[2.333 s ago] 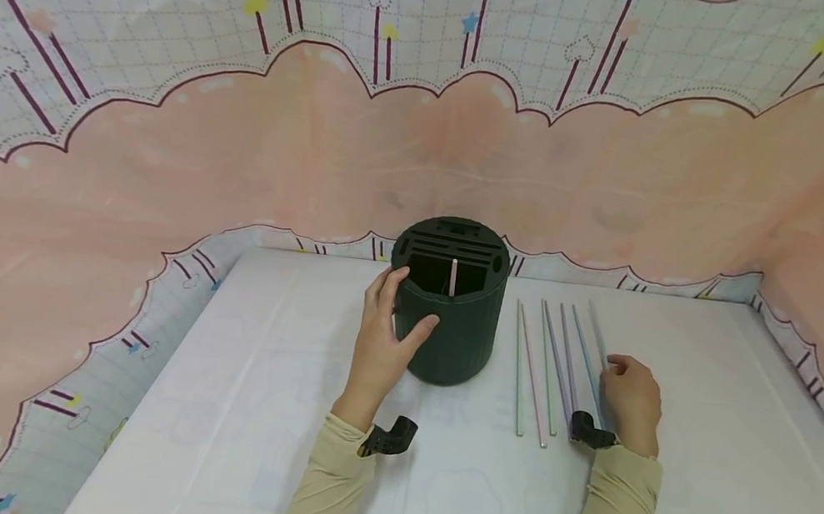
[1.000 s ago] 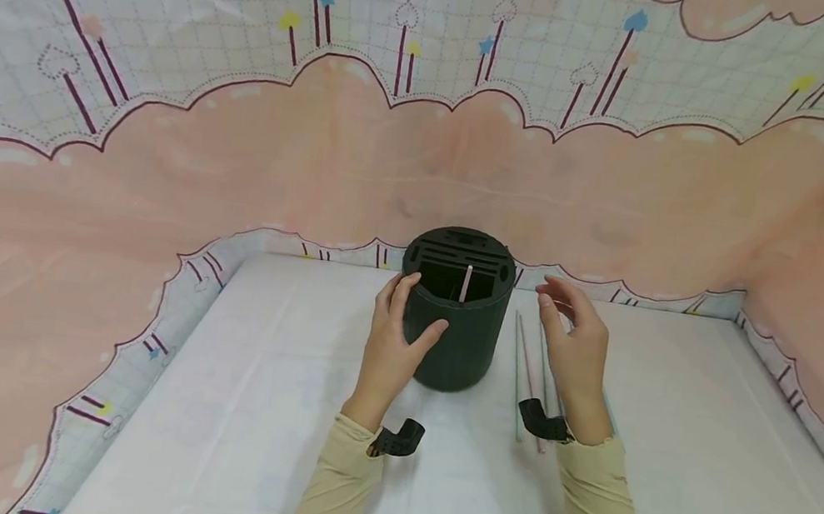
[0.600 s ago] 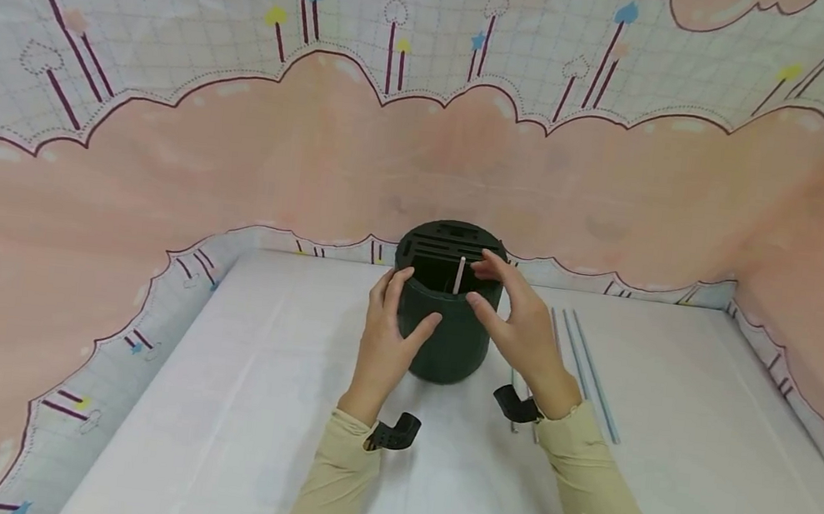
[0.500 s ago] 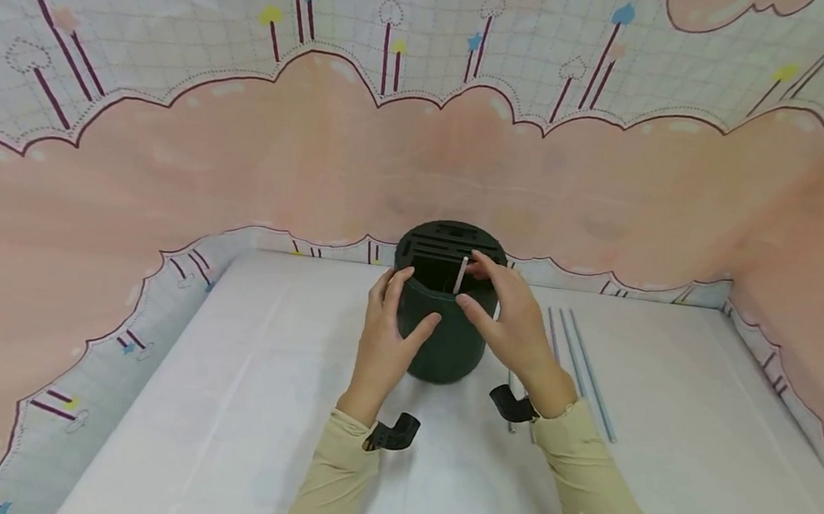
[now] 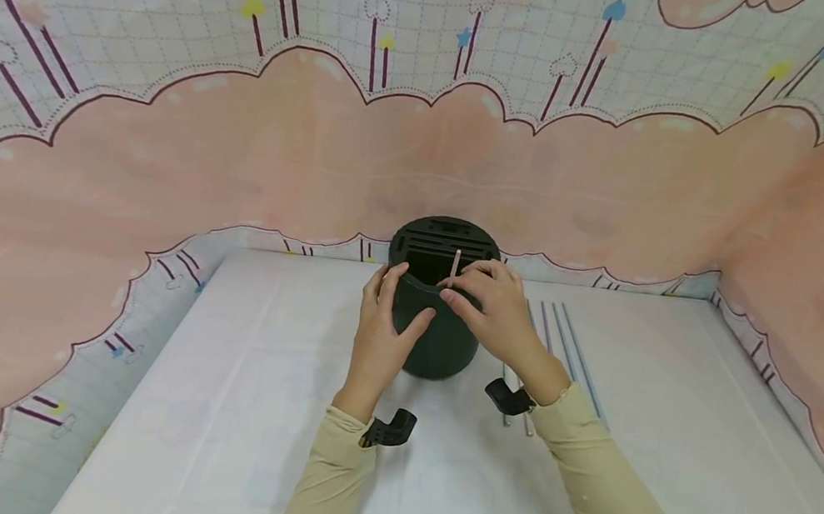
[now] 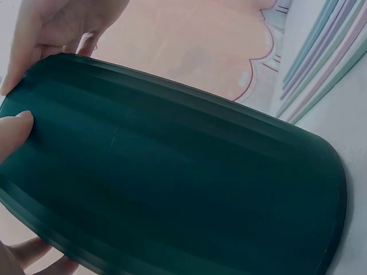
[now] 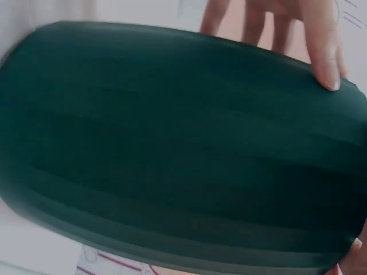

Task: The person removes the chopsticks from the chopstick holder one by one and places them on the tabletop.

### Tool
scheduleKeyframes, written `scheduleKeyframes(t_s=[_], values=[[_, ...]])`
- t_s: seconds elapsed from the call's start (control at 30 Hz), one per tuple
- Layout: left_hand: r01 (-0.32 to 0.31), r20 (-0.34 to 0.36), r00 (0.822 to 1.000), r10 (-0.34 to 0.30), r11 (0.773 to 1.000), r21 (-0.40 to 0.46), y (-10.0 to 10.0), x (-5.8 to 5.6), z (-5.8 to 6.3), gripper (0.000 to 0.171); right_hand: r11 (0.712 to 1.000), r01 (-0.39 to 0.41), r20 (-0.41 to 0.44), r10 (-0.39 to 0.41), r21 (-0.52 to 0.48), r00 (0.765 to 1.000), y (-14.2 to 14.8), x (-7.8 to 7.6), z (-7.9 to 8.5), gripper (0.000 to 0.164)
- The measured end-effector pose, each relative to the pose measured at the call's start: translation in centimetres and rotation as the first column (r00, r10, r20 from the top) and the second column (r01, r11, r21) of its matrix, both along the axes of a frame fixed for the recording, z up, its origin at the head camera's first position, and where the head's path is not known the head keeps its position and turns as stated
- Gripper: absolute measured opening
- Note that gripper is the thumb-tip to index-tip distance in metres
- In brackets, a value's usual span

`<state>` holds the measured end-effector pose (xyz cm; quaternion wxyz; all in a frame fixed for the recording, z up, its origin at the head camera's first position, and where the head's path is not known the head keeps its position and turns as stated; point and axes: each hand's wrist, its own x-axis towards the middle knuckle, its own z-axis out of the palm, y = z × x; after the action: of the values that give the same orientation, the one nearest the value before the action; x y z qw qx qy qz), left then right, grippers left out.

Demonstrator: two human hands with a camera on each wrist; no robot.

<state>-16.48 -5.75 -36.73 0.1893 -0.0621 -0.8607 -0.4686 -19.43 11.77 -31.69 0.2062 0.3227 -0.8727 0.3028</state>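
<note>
A dark green, round holder [image 5: 440, 348] with slots and a wide opening in its top stands near the back of the table. My left hand [image 5: 382, 342] grips its left side, fingers over the rim and thumb on the front wall. One pale pink chopstick [image 5: 457, 256] sticks up out of the opening. My right hand [image 5: 502, 313] pinches it at the front rim between thumb and fingers. Its lower part is hidden inside. The holder's wall [image 6: 172, 166] fills most of the left wrist view, and the same wall [image 7: 172, 137] fills the right wrist view.
Several chopsticks [image 5: 582, 363] in pastel blue, purple, green and pink lie side by side on the white table [image 5: 253, 408], right of the holder. My right forearm covers part of them. A patterned cloth backdrop [image 5: 317, 155] rises behind the table.
My right hand has left the rightmost chopstick on the table and moved left to the one in the holder, its fingers closing around it. My left hand has stayed on the holder.
</note>
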Motion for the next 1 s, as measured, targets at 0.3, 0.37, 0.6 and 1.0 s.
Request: scheduleKeyframes(t_s=[0.3, 0.37, 0.6, 1.0], values=[[-0.004, -0.001, 1.000, 0.004, 1.000, -0.005, 0.0, 0.3, -0.3, 0.061, 0.993, -0.079, 0.179, 0.094, -0.089, 0.979, 0.6, 0.0, 0.6, 0.017], [-0.009, -0.002, 1.000, 0.009, 1.000, -0.004, 0.0, 0.3, -0.2, 0.062, 0.991, -0.092, 0.220, 0.110, -0.093, 0.969, 0.8, 0.0, 1.2, 0.018], [-0.015, -0.004, 1.000, 0.015, 1.000, -0.001, -0.1, 0.8, 0.0, 0.062, 0.985, -0.122, 0.286, 0.152, -0.119, 0.946, 1.0, 0.3, 3.3, 0.024], [0.001, 0.010, 1.000, -0.001, 1.000, 0.017, -0.5, 1.0, 0.0, 0.062, 0.969, -0.132, 0.331, 0.196, -0.207, 0.923, 0.8, 0.9, 7.7, 0.023]])
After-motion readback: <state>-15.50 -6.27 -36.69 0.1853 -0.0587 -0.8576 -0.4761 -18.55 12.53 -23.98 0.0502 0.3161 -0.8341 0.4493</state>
